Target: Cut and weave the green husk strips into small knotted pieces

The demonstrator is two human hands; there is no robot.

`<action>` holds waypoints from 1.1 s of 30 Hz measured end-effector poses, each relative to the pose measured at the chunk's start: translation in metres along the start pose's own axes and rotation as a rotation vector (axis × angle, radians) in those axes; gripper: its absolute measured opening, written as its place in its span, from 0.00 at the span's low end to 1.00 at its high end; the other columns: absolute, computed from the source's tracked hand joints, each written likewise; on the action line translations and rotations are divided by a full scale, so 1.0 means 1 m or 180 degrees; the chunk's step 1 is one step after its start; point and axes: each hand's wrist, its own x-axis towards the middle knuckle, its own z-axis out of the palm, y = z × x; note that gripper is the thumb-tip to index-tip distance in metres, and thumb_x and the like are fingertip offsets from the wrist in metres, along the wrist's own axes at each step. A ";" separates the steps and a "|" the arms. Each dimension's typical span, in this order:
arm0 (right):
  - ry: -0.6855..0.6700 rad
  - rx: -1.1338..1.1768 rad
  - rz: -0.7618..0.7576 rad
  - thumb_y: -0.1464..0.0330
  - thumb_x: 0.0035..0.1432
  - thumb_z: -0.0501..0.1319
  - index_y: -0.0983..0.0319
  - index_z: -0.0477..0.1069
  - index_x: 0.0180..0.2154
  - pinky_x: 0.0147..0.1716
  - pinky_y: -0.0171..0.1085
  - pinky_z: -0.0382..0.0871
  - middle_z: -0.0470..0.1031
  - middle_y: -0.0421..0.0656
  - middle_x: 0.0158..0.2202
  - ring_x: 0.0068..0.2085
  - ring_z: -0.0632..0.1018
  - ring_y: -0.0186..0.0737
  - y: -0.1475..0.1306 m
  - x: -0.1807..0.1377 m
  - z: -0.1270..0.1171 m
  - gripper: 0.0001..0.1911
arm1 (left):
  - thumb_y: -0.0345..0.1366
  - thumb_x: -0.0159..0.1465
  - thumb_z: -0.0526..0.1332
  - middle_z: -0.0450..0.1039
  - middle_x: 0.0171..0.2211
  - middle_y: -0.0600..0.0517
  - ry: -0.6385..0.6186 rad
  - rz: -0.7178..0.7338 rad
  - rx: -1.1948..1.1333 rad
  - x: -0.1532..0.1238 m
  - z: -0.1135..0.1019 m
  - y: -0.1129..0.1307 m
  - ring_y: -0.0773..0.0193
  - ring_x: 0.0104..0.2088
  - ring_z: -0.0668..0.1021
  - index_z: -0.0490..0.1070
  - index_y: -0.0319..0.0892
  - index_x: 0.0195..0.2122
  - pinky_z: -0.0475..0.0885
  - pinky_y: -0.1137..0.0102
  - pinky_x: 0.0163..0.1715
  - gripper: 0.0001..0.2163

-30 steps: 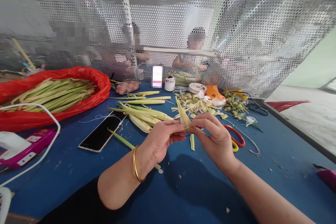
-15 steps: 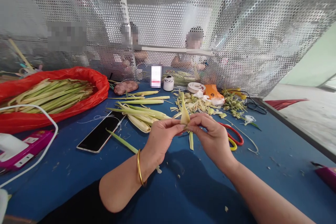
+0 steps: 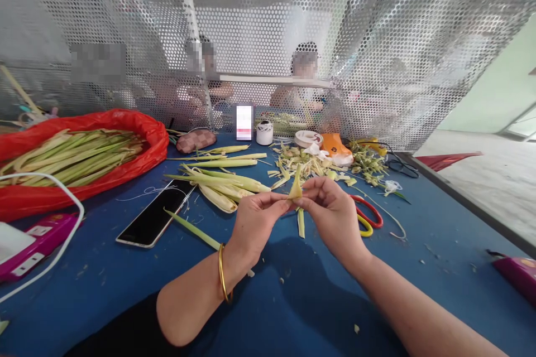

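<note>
A pale yellow-green leaf piece (image 3: 296, 187), folded to a point, stands upright between my hands above the blue table. My left hand (image 3: 258, 222), with a gold bangle on its wrist, pinches the leaf's base from the left. From the right, my right hand (image 3: 335, 209) pinches the same base, fingers curled. Just beyond lie long pale leaf bundles (image 3: 226, 181) and a heap of cut leaf scraps (image 3: 304, 162). Scissors with red and yellow handles (image 3: 371, 213) rest right of my right hand, their blades hidden. One narrow green leaf (image 3: 190, 227) lies beside my left wrist.
A red bag (image 3: 154, 150) full of long leaves sits at left, near a purple power strip (image 3: 50, 234) with a white cable. A dark phone (image 3: 157, 215) lies flat. Behind stand a white jar (image 3: 264, 134), tape roll (image 3: 309, 139) and perforated metal screen (image 3: 255, 39); people sit beyond it.
The leaf piece now looks narrower and is turned in my fingers. Both hands keep their pinch at its base. The whole view has shifted slightly.
</note>
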 end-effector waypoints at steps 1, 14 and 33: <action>-0.0023 0.0018 0.0015 0.72 0.50 0.64 0.59 0.67 0.36 0.31 0.39 0.73 0.77 0.38 0.25 0.27 0.79 0.40 0.000 0.001 0.000 0.10 | 0.33 0.50 0.67 0.80 0.26 0.51 -0.0007 0.0000 0.0025 -0.001 0.000 0.000 0.61 0.32 0.80 0.80 0.41 0.26 0.74 0.68 0.40 0.03; -0.0144 -0.0981 -0.0937 0.72 0.55 0.62 0.59 0.67 0.28 0.31 0.34 0.68 0.71 0.37 0.27 0.29 0.73 0.34 -0.001 0.000 -0.003 0.06 | 0.35 0.50 0.67 0.75 0.19 0.52 0.0116 -0.0444 -0.0040 0.006 -0.003 0.001 0.67 0.23 0.76 0.77 0.38 0.23 0.71 0.72 0.31 0.05; -0.0224 -0.0919 -0.1062 0.71 0.56 0.63 0.59 0.73 0.28 0.35 0.37 0.69 0.75 0.39 0.28 0.33 0.75 0.38 -0.006 -0.001 -0.006 0.05 | 0.35 0.51 0.66 0.74 0.24 0.54 0.0046 0.0166 0.0254 0.004 -0.003 -0.002 0.66 0.29 0.75 0.75 0.41 0.23 0.71 0.71 0.35 0.04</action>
